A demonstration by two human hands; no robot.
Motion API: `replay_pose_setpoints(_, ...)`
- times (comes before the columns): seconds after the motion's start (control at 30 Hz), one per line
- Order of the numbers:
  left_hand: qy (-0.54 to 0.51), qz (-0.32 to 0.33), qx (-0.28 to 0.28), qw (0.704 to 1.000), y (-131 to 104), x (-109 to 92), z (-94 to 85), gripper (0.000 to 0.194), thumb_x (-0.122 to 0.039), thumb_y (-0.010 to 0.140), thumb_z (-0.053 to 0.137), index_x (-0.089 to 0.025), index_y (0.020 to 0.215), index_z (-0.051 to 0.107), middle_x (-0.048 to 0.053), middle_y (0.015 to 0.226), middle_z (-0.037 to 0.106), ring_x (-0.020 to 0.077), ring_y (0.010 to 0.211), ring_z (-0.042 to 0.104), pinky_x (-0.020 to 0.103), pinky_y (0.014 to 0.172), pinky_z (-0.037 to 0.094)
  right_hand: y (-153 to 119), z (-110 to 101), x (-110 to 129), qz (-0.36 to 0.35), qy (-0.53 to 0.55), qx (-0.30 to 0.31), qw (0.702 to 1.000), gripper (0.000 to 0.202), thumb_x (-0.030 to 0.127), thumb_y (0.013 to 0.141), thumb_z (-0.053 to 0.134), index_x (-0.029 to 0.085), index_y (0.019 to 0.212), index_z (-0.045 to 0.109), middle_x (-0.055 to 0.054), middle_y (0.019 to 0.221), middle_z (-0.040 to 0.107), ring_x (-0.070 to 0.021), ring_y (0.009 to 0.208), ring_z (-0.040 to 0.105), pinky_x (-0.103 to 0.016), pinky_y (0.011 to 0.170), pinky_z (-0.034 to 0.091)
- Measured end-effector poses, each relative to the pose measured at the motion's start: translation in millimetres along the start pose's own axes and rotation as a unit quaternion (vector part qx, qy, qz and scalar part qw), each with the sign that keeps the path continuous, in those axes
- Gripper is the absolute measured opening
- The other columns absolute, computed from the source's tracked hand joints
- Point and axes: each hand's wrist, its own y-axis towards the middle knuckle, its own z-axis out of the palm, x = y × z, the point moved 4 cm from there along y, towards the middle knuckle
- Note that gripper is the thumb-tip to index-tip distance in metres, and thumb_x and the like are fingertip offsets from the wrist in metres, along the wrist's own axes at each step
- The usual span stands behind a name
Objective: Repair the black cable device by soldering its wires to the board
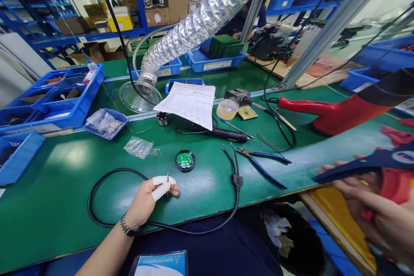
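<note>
Fingers (164, 184) of left hand (147, 200) pinch black cable (97, 181) end, wire tips poking above; right hand (371, 207) grips red-blue tool (393, 172).

On the table (58, 189), the circuit board (185, 160) is placed between the bag (138, 146) at left and the pliers (263, 161) at right.

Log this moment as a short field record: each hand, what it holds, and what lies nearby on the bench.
left hand: pinches the wire end of the black cable, fingertips taped white
right hand: at the frame's right edge, on a red and dark blue tool
nearest part: round green circuit board
tools on mat: blue-handled pliers, soldering iron, tape roll
paper: printed sheet
surface: green bench mat
</note>
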Motion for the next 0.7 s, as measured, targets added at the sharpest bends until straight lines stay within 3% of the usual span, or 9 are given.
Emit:
replay_pose_setpoints(0.07,-0.004,0.017,0.012,1.0,0.3,0.1,2.1,0.015,-0.028,0.081,0.059,-0.016,0.09,0.062,0.004,0.082,0.068,0.0129,0.072,0.058,0.026,0.074,0.044,-26.2,32.0,5.0,0.066,0.103,0.088,0.989,0.054,0.027,0.048,0.073,0.023,0.099,0.055,-0.012,0.111,0.059,-0.0279,0.1,0.056,-0.038,0.087,0.044)
replay_pose_setpoints(0.1,-0.003,0.026,0.019,0.999,0.1,0.2,2.7,0.013,-0.027,0.08,0.06,-0.016,0.089,0.061,0.003,0.081,0.067,0.0117,0.07,0.056,0.025,0.072,0.043,-39.0,51.9,6.2,0.099,0.119,0.166,0.974,0.058,0.024,0.048,0.075,0.022,0.103,0.055,-0.013,0.112,0.059,-0.0284,0.102,0.056,-0.04,0.09,0.043)
replay_pose_setpoints(0.2,0.005,0.045,0.036,0.998,-0.7,0.8,2.7,0.012,-0.027,0.08,0.06,-0.016,0.087,0.059,0.002,0.079,0.064,0.0115,0.071,0.052,0.024,0.07,0.041,-75.6,107.6,6.3,0.124,0.152,0.415,0.889,0.051,0.025,0.064,0.071,0.021,0.111,0.052,-0.013,0.114,0.059,-0.0273,0.107,0.055,-0.043,0.098,0.037)
replay_pose_setpoints(0.3,0.021,0.06,0.032,0.997,-1.0,-0.5,2.5,0.015,-0.031,0.081,0.057,-0.016,0.085,0.057,0.001,0.077,0.059,0.012,0.071,0.051,0.024,0.069,0.04,-101.3,142.7,0.2,0.102,0.167,0.562,0.803,0.042,0.029,0.074,0.065,0.02,0.112,0.052,-0.011,0.111,0.059,-0.0266,0.106,0.055,-0.045,0.096,0.036)
replay_pose_setpoints(0.37,0.029,0.067,0.018,0.997,-0.2,-3.6,4.1,0.017,-0.033,0.082,0.057,-0.016,0.084,0.057,0.0,0.076,0.056,0.0116,0.07,0.049,0.023,0.068,0.039,-110.2,156.0,-3.1,0.088,0.153,0.597,0.783,0.035,0.031,0.078,0.062,0.019,0.109,0.053,-0.009,0.106,0.059,-0.0249,0.1,0.057,-0.042,0.091,0.038)
replay_pose_setpoints(0.5,0.105,0.076,0.002,0.992,3.4,-13.5,14.4,0.018,-0.033,0.085,0.053,-0.016,0.084,0.058,0.0,0.078,0.053,0.0118,0.072,0.046,0.023,0.069,0.037,-118.6,168.3,-1.7,0.087,0.136,0.607,0.778,0.026,0.034,0.081,0.058,0.016,0.1,0.056,-0.007,0.095,0.059,-0.0199,0.084,0.058,-0.035,0.08,0.039)
replay_pose_setpoints(0.7,0.249,0.114,-0.041,0.961,5.9,-27.2,29.7,0.021,-0.032,0.089,0.043,-0.017,0.081,0.055,0.0,0.078,0.051,0.0132,0.073,0.046,0.024,0.07,0.037,-128.3,175.1,-6.8,0.155,0.202,0.615,0.746,0.026,0.032,0.081,0.057,0.014,0.099,0.053,-0.007,0.086,0.06,-0.0183,0.074,0.06,-0.031,0.07,0.039)
